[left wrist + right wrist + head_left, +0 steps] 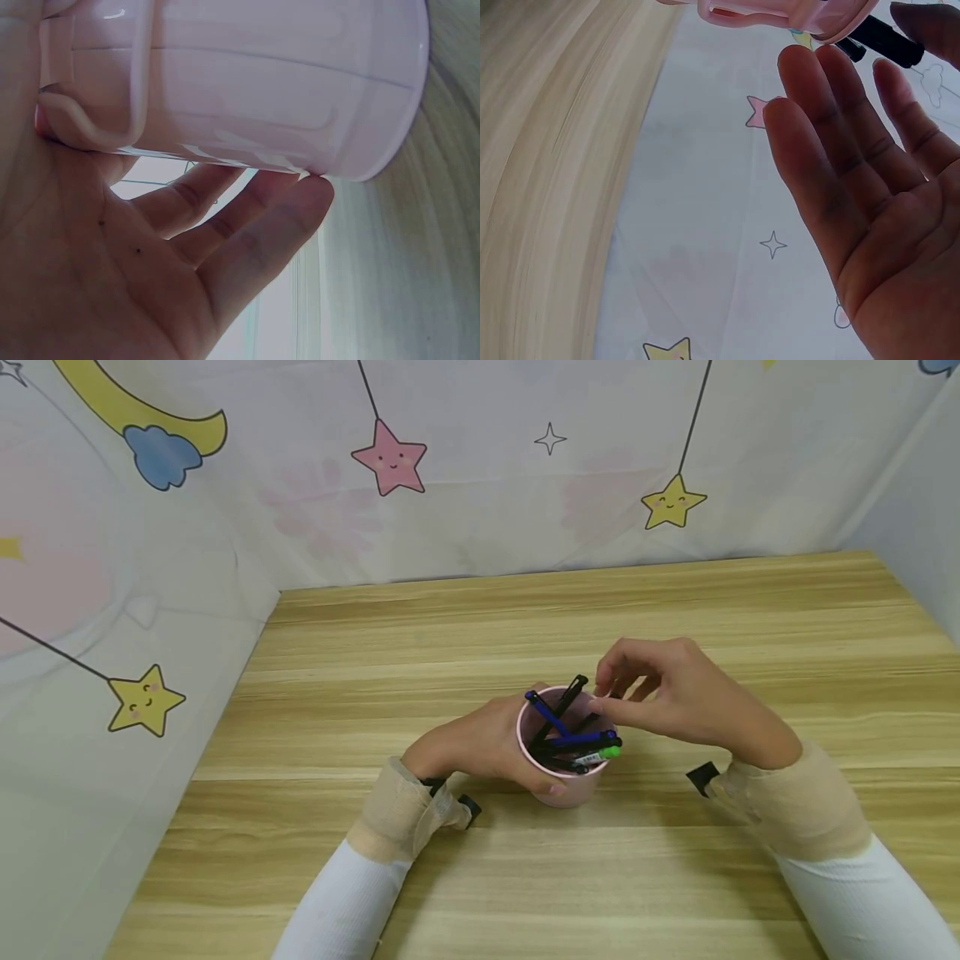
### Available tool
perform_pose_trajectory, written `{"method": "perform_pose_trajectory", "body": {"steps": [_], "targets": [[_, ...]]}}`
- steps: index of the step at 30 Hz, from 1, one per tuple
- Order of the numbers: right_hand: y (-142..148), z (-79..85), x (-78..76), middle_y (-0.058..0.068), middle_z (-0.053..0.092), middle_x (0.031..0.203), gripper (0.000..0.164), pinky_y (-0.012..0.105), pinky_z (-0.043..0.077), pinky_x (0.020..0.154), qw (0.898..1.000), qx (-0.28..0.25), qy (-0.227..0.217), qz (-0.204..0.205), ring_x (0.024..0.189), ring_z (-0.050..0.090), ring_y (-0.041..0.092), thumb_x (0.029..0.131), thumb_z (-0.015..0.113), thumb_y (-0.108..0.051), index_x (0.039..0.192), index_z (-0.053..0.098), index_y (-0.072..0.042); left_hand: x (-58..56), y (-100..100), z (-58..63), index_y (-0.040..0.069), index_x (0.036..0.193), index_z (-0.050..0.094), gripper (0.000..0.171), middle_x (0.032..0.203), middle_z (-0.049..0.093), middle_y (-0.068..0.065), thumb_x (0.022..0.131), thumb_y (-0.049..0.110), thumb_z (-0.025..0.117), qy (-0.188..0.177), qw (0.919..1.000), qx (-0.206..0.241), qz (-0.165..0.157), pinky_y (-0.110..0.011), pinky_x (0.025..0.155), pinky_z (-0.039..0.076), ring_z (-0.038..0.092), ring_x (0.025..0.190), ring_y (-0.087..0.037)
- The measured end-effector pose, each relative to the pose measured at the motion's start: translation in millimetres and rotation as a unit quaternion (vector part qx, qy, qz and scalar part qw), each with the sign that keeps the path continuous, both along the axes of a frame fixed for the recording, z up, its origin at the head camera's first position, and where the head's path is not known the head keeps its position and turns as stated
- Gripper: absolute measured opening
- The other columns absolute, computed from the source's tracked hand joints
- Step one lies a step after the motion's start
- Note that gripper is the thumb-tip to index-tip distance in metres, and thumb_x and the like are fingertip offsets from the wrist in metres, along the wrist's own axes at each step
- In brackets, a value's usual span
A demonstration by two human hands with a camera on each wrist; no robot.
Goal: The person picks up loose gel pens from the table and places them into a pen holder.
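Observation:
A pink pen cup (pixel 566 792) stands upright on the table, and the left hand (pixel 491 739) grips it, thumb on the near side and fingers round the far side. In the left wrist view the fingers (pixel 259 251) lie against the cup wall (pixel 247 90). Several black and blue pens (pixel 551 714) lean inside, one with a green end (pixel 610 752). At the rim's right side the right hand (pixel 660 689) holds a black pen (pixel 889 43) between thumb and index finger. Its other fingers stay extended, apart from the cup. The lower ends of the pens are hidden inside.
A wood-grain table (pixel 420 635) lies under both hands. Behind it hangs a pale cloth (pixel 480 510) printed with stars and a moon, and more cloth rises along the left side. Each wrist wears a beige wrap (pixel 798 802) with a small black piece.

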State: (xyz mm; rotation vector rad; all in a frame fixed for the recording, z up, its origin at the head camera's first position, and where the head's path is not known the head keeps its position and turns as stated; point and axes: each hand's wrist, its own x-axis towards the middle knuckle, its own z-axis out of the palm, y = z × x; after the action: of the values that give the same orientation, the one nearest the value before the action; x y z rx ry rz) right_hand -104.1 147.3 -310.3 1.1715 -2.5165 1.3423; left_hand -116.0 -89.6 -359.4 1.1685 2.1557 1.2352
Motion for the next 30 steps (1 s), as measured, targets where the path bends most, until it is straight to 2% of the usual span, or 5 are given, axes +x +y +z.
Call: {"method": "perform_pose_trajectory", "body": {"steps": [5,10,21,25,30], "targets": [[1.1,0.5,-0.6,-0.002,0.062,0.076,0.019,0.031,0.055,0.052,1.000,0.000,0.014,-0.003,0.067,0.060,0.007,0.075,0.074,-0.004,0.083,0.059,-0.014,-1.7,0.7,-0.7,0.025,0.131,0.044,0.081,0.116,0.051,0.004,0.062,0.040,0.083,0.007,0.9999,0.005,-0.009,-0.033,0.089,0.046,0.052,0.101,-0.009],[8.5,-16.4,-12.3,-0.008,0.063,0.079,0.017,0.030,0.055,0.052,1.000,0.001,0.019,-0.008,0.070,0.059,0.005,0.078,0.073,-0.014,0.087,0.060,-0.019,-2.0,0.3,-0.3,0.021,0.132,0.043,0.082,0.118,0.052,0.003,0.062,0.036,0.083,0.009,0.9999,-0.003,-0.006,-0.036,0.089,0.046,0.052,0.102,-0.011],[12.5,-30.0,-19.8,-0.011,0.063,0.081,0.015,0.028,0.055,0.054,1.000,0.009,0.009,-0.011,0.072,0.060,0.005,0.081,0.071,-0.023,0.092,0.061,-0.023,-10.2,-3.4,-22.6,0.031,0.131,0.040,0.086,0.116,0.054,0.013,0.059,0.055,0.080,0.026,0.9983,-0.048,0.021,-0.030,0.085,0.048,0.052,0.100,-0.005],[12.2,-29.0,-19.4,-0.010,0.063,0.082,0.015,0.028,0.055,0.054,1.000,0.013,0.015,-0.011,0.072,0.059,0.004,0.081,0.071,-0.023,0.092,0.061,-0.022,-9.6,-3.9,-18.4,0.031,0.133,0.039,0.087,0.117,0.054,0.012,0.059,0.053,0.080,0.020,0.9985,-0.049,0.016,-0.032,0.085,0.048,0.052,0.101,-0.006],[5.9,-13.3,-9.7,-0.005,0.064,0.081,0.015,0.031,0.055,0.055,1.000,0.018,0.022,-0.009,0.072,0.060,0.006,0.079,0.072,-0.011,0.090,0.061,-0.013,2.1,-4.9,10.0,0.020,0.137,0.037,0.089,0.120,0.054,0.002,0.063,0.038,0.082,-0.006,0.9994,-0.033,0.011,-0.039,0.088,0.047,0.052,0.104,-0.014]]}}
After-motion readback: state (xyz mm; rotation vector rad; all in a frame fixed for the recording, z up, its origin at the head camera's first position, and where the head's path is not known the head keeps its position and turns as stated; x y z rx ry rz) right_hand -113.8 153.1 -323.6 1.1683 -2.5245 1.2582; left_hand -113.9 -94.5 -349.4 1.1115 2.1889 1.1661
